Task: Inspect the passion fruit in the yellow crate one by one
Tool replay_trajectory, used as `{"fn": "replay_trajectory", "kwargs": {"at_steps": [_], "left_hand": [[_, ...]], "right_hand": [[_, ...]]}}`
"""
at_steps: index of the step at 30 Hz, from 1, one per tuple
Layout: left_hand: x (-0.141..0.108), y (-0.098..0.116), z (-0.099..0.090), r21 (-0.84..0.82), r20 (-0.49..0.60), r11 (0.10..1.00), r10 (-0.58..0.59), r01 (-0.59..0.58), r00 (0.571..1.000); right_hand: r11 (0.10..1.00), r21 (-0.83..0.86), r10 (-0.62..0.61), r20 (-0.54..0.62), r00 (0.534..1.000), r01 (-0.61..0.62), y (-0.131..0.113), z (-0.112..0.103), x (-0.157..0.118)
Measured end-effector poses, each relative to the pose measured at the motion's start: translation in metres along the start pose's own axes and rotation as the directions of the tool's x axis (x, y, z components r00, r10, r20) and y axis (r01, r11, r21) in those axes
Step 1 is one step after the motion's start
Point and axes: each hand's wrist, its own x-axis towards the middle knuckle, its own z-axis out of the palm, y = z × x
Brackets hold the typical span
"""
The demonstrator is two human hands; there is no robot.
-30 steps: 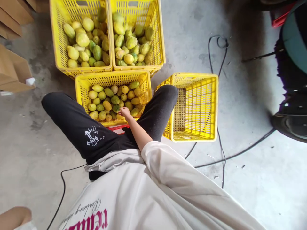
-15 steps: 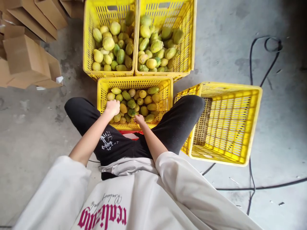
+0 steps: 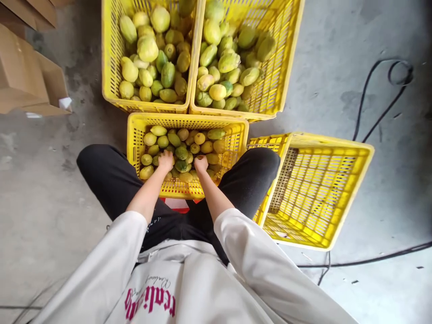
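Between my knees stands a yellow plastic crate (image 3: 187,118) with a layer of oval yellow-green fruits (image 3: 181,152) inside. My left hand (image 3: 165,161) is down among them, left of the middle, its fingers curled over a fruit that mostly hides under the palm. To the right, my right hand (image 3: 201,164) makes a closed fist low over the fruits. Something small and brownish shows at its fingers, but I cannot make out what. A dark green fruit (image 3: 181,166) lies between the two hands.
Two larger yellow crates, a left one (image 3: 107,67) and a right one (image 3: 286,58), hold bigger fruits beyond. An empty yellow crate (image 3: 320,180) lies tipped by my right knee. Cardboard boxes (image 3: 23,72) are at far left. A black cable (image 3: 374,112) runs over the floor.
My left hand has moved right, from the left side of the crate toward its middle. My right hand has shifted slightly, now in a fist. The view has shifted closer to the crates.
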Motion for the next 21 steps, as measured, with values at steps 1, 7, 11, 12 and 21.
{"fn": "replay_trajectory", "kwargs": {"at_steps": [1,7,11,12,21], "left_hand": [[0.005,0.002,0.004,0.005,-0.017,1.0,-0.013,0.013,1.0],[0.022,-0.004,0.018,0.009,-0.051,1.0,0.006,-0.006,0.999],[0.026,-0.008,0.014,-0.006,-0.016,1.0,-0.012,0.012,1.0],[0.026,-0.007,0.012,-0.018,-0.01,1.0,-0.019,0.019,1.0],[0.024,-0.011,-0.016,-0.562,0.005,0.802,-0.244,0.204,0.97]], "right_hand": [[1.0,-0.016,-0.001,-0.005,1.0,0.001,-0.004,0.0,0.005],[0.997,-0.056,-0.054,0.067,0.996,0.057,-0.02,0.0,0.027],[0.997,-0.063,-0.035,0.053,0.998,0.039,-0.026,0.009,0.035],[0.998,-0.061,-0.022,0.03,0.999,0.024,-0.028,0.012,0.036],[0.999,-0.044,0.014,-0.069,0.998,-0.017,-0.036,0.016,0.031]]}}
